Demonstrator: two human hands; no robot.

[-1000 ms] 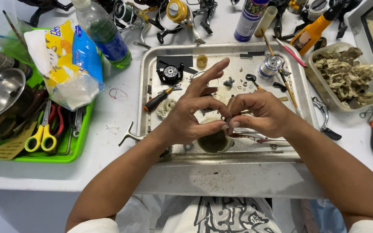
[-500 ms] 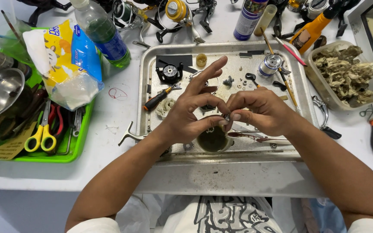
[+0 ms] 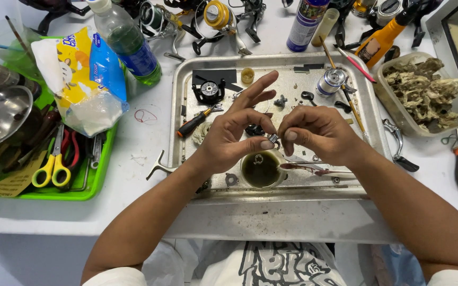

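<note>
Both hands meet over the middle of a metal tray [image 3: 182, 106]. Between them sits a small metal part [image 3: 273, 138], pinched at the tips of the left hand [image 3: 234, 135], whose thumb and forefinger close on it while the other fingers fan upward. The right hand [image 3: 316, 132] is curled, its thumb and forefinger tips touching the same part from the other side. The part hangs just above a small cup [image 3: 261, 168] of dark liquid standing on the tray near its front edge. A screwdriver [image 3: 197, 122] lies left of the left hand; a spool [image 3: 331, 81] stands beyond the right hand. Well apart to the left, yellow scissors [image 3: 51, 169] lie in a green tray [image 3: 99, 175].
</note>
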